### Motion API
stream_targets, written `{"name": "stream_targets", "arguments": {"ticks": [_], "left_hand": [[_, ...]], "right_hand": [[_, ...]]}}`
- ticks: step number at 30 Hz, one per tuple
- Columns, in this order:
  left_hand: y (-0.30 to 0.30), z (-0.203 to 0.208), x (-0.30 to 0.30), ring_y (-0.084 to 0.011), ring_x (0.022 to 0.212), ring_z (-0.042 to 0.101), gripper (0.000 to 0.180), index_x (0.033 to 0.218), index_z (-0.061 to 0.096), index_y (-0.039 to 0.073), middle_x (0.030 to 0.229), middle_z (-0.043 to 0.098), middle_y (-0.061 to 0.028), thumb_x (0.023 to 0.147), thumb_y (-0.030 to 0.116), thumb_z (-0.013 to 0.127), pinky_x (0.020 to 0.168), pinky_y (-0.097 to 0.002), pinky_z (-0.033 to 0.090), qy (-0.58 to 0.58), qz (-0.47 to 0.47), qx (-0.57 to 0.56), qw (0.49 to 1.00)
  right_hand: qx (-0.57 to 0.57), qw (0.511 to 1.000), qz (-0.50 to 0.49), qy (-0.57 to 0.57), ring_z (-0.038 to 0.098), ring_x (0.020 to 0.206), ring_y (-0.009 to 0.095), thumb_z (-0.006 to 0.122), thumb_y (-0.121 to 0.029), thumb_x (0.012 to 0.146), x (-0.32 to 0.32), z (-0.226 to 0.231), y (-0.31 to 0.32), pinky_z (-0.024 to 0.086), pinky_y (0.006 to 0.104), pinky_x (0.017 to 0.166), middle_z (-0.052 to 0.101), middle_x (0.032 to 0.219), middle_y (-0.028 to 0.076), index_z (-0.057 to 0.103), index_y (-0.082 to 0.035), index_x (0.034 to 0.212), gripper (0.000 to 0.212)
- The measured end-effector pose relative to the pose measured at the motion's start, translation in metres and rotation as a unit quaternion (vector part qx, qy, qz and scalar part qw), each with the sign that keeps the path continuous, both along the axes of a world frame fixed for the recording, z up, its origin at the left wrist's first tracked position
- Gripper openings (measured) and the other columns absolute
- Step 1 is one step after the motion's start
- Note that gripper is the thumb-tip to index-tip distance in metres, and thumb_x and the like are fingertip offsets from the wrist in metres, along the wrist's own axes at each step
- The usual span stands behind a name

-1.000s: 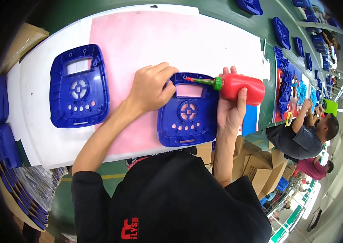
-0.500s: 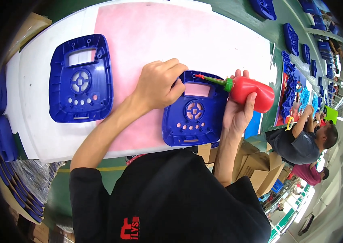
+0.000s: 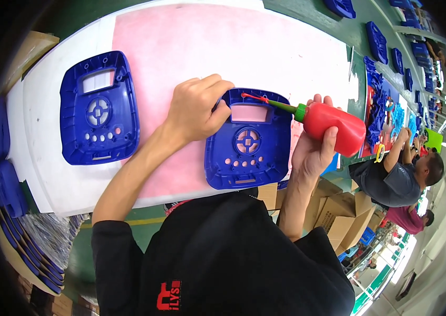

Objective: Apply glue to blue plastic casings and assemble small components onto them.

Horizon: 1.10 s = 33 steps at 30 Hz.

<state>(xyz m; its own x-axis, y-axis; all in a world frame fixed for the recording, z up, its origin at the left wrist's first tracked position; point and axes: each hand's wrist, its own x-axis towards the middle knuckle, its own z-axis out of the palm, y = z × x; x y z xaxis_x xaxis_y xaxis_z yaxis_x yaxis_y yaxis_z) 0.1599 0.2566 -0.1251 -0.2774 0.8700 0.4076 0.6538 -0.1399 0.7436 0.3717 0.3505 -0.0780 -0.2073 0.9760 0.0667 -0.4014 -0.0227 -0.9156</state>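
Free passage over far pink surface; left forearm across gap between blue panels

Your bare left forearm slanted up and rightward, the left hand curled, its thumb bent near folded fingers. Your bare right forearm stood more steeply, the right hand palm-up, thumb gripping opposite its fingers.

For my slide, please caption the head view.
Left hand grips a blue plastic panel; right hand holds a red squeeze bottle.
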Motion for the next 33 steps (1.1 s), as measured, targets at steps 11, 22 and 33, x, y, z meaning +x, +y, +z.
{"name": "stream_targets", "arguments": {"ticks": [11,22,33], "left_hand": [[0.0,0.001,0.0,-0.0247,0.055,0.054,0.025,0.091,0.067,-0.001,0.07,0.057,-0.0113,0.071,0.003,0.053,0.056,-0.0365,0.045,0.0,-0.007,0.008,1.0],[0.001,0.002,0.0,-0.0313,0.058,0.057,0.023,0.087,0.066,0.0,0.073,0.06,-0.0135,0.069,0.009,0.057,0.057,-0.04,0.046,-0.01,-0.006,0.001,1.0],[0.001,0.006,0.001,-0.0323,0.062,0.059,0.022,0.088,0.065,0.0,0.074,0.06,-0.0138,0.069,0.006,0.055,0.059,-0.041,0.047,-0.014,0.0,-0.015,1.0]], "right_hand": [[0.082,0.995,-0.008,-0.054,0.044,0.132,0.044,0.068,-0.021,0.092,0.006,0.0,0.002,0.037,0.0523,0.112,0.046,0.141,0.027,0.035,-0.002,0.14,0.061],[0.094,0.993,-0.019,-0.064,0.045,0.132,0.042,0.07,-0.02,0.09,0.007,-0.002,-0.002,0.042,0.0495,0.109,0.047,0.14,0.027,0.035,0.0,0.137,0.062],[-0.117,0.991,-0.013,0.059,0.044,0.131,0.042,0.059,-0.031,0.097,0.011,0.003,0.016,0.037,0.0529,0.112,0.043,0.139,0.029,0.031,0.003,0.138,0.06]]}}
